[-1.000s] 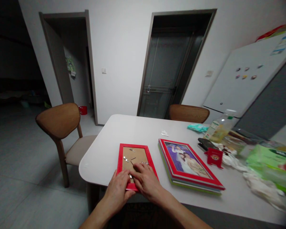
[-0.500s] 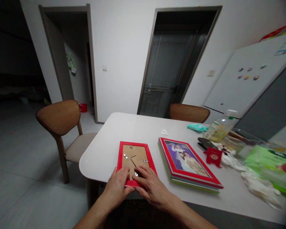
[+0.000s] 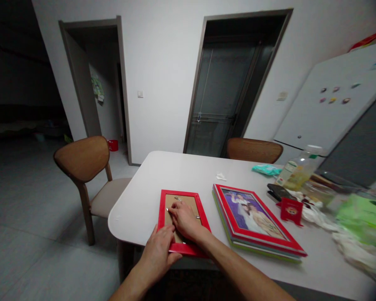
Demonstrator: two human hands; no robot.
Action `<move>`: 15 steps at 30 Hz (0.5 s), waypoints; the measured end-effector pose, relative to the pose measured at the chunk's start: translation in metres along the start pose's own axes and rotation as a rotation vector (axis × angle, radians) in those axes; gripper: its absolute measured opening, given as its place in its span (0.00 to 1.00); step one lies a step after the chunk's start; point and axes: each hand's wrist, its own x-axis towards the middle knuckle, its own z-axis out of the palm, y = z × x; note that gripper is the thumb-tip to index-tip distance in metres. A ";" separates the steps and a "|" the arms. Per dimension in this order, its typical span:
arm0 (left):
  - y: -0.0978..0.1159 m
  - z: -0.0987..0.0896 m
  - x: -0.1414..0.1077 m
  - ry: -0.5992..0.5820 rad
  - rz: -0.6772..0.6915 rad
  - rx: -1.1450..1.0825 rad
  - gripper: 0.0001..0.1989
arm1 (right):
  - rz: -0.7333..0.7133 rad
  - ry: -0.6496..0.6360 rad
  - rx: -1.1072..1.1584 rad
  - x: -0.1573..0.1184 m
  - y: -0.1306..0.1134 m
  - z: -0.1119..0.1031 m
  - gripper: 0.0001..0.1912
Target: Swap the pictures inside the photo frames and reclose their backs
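Note:
A red picture frame (image 3: 201, 207) lies face down on the table, its brown backing board (image 3: 190, 203) facing up. My left hand (image 3: 158, 251) grips the near left corner, with the thumb along the near edge and the fingers over the border. Above the board, my right hand (image 3: 184, 220) has its fingertips closed at a small metal clip (image 3: 167, 209) on the left side. Another clip (image 3: 197, 217) shows on the right side, and one more at the far end. My right hand hides the middle of the board.
Right of the frame is a stack of picture frames, a red one with a wedding photo (image 3: 253, 213) on top. Beyond it are a bottle (image 3: 297, 171), a dark object (image 3: 280, 192), a red card (image 3: 291, 211) and a green packet (image 3: 363, 221). A chair (image 3: 84, 161) stands left.
My right hand has moved from the near edge of the frame up and left to the left-side clip. My left hand stays at the near left corner. The view has shifted slightly.

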 end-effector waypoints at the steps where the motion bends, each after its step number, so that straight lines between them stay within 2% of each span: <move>1: 0.000 0.000 0.000 -0.001 0.005 0.000 0.28 | -0.018 -0.003 -0.005 0.000 0.000 0.001 0.14; 4: 0.000 -0.001 0.000 -0.010 0.006 -0.005 0.27 | -0.071 -0.014 0.002 -0.004 0.000 0.001 0.11; 10: 0.003 -0.003 0.000 -0.016 -0.022 -0.018 0.25 | -0.070 -0.010 0.059 -0.005 0.000 0.002 0.12; 13: 0.006 -0.005 -0.001 -0.029 -0.043 -0.030 0.21 | 0.070 0.036 0.151 0.007 0.010 0.003 0.13; 15: 0.008 -0.006 -0.002 -0.032 -0.054 -0.033 0.23 | 0.214 0.082 0.175 0.017 0.020 0.004 0.14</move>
